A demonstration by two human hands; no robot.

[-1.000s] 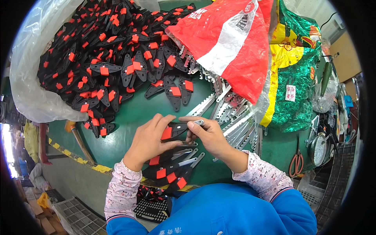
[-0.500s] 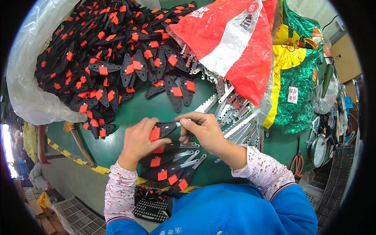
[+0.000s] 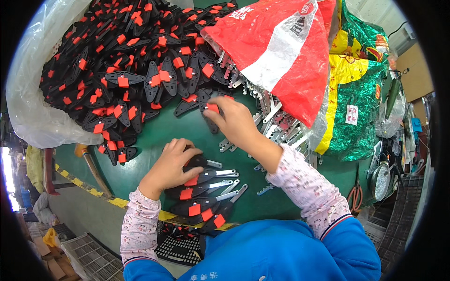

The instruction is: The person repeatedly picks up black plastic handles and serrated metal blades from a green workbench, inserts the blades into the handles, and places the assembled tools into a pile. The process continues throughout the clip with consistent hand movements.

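Observation:
My left hand (image 3: 171, 166) is curled round a black plastic piece with a metal strip (image 3: 197, 161), laid at the top of a row of similar pieces. Several black bodies with red tabs (image 3: 194, 209) and silver strips pointing right make up this row on the green table. Farther off, the thumb and forefinger of my right hand (image 3: 234, 119) close on a loose black plastic piece with a red tab (image 3: 212, 108), which still lies flat. Part of that piece is hidden behind the fingers.
A large heap of black pieces (image 3: 124, 80) spills from a clear plastic bag (image 3: 33, 103). Notched metal strips (image 3: 276, 126) lie under a red and white bag (image 3: 300, 61). Beside it stands a green and yellow bag (image 3: 351, 103). A hammer (image 3: 93, 171) and red-handled scissors (image 3: 356, 196) flank the work area.
My left hand has lowered the black piece with its strip onto the top of the row. My right hand has left that strip and moved up to a loose black piece.

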